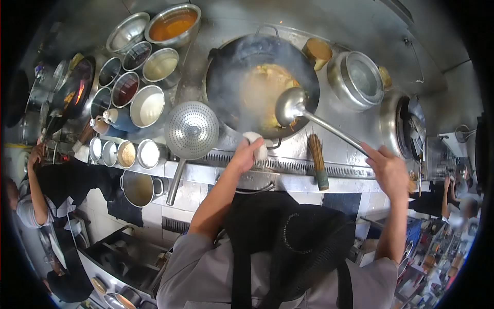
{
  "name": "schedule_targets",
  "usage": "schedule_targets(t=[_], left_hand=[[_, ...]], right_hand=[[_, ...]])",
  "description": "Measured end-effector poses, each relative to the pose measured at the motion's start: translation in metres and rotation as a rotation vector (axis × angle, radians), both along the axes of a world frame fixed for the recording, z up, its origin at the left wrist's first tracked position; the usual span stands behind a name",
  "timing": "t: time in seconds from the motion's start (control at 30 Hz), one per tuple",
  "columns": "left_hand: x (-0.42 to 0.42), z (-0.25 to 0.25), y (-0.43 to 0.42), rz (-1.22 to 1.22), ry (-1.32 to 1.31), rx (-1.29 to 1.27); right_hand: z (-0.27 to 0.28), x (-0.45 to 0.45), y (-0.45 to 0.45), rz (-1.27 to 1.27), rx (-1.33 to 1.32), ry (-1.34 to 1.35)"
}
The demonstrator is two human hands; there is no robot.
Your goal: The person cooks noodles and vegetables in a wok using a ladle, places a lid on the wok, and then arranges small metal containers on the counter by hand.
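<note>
While steam (254,90) veils wok (224,85), we seem mid-stir: right hand (387,167) clamped round ladle (291,106), left hand (244,156) gripping cloth (262,151); next stroke needs steady wok.

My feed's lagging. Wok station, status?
Right hand: grip closed on ladle, reaching over wok. Left hand: holding white cloth by wok's near handle. Steam partly veils food.

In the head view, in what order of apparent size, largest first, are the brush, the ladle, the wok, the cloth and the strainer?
1. Wok
2. Strainer
3. Ladle
4. Brush and cloth: not ranked, because the left hand partly covers the cloth.
</note>
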State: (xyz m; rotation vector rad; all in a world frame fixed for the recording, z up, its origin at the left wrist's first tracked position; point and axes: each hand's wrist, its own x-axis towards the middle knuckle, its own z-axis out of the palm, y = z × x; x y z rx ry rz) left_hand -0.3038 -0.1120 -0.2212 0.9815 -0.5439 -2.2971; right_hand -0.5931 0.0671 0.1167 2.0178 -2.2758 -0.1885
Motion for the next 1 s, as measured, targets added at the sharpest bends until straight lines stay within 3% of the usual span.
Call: schedule_targets(t=[0.1,0.17,0.23,0.33,0.4,0.43,0.5,0.53,0.63,0.7,0.77,0.83,0.87,0.9,1.0], left_hand=[[0.005,0.004,0.002,-0.053,0.023,-0.035],[0.003,0.003,-0.001,-0.056,0.025,-0.036],[0.001,0.002,0.0,-0.047,0.022,-0.072],[0.001,0.003,0.002,-0.036,-0.007,-0.063],[-0.001,-0.003,0.004,0.006,-0.002,-0.058],[-0.003,0.004,0.003,0.019,0.011,-0.066],[0.002,0.02,0.006,0.002,-0.043,-0.055],[0.003,0.018,0.007,0.003,-0.045,-0.061],[0.003,0.009,0.006,0.013,-0.02,-0.089],[0.002,0.003,0.005,-0.018,-0.044,-0.099],[0.001,-0.004,0.005,-0.024,-0.037,-0.113],[0.001,-0.001,0.004,-0.02,-0.03,-0.126],[0.002,0.006,0.005,-0.001,-0.06,-0.117],[0.002,0.01,0.006,0.017,-0.091,-0.106],[0.002,0.0,0.005,0.009,-0.086,-0.125]], right_hand=[[0.043,0.022,0.013,-0.163,0.174,-0.253],[0.017,0.021,0.02,-0.174,0.188,-0.305],[-0.039,0.006,0.021,-0.184,0.23,-0.314],[-0.18,-0.017,0.014,-0.225,-0.051,-0.609],[-0.243,-0.01,0.001,-0.171,-0.246,-0.806],[-0.222,0.019,-0.015,-0.412,-0.154,-0.886],[-0.207,0.054,-0.038,-0.634,-0.137,-1.066],[-0.223,0.057,-0.042,-0.631,-0.142,-1.07],[-0.276,0.066,-0.067,-0.297,-0.532,-0.604],[-0.274,0.085,-0.079,-0.358,-0.317,-0.594],[-0.277,0.083,-0.081,-0.232,-0.382,-0.64],[-0.22,0.093,-0.083,-0.527,-0.074,-1.335],[-0.205,0.096,-0.079,-0.561,-0.078,-1.428],[-0.211,0.09,-0.077,-0.552,-0.074,-1.429],[-0.223,0.074,-0.087,-0.42,-0.331,-1.087]])
